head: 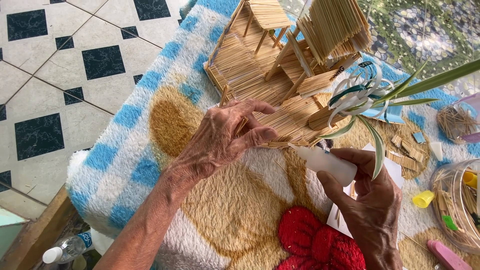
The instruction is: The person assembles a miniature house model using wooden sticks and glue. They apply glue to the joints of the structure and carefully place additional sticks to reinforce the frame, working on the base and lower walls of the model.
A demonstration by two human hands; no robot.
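Now gluing: left hand (225, 137) pinching edge of small toothpick-built house model (280, 75), right hand (370, 200) gripping white plastic glue bottle (325, 162); next, probably careful squeeze at seam.

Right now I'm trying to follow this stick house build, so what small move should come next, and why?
Probably tip the glue bottle a touch further so its nozzle meets the front edge of the stick house. The right hand already aims the nozzle at that edge, and the left hand pins sticks there with its fingertips, seemingly holding them steady for glue.
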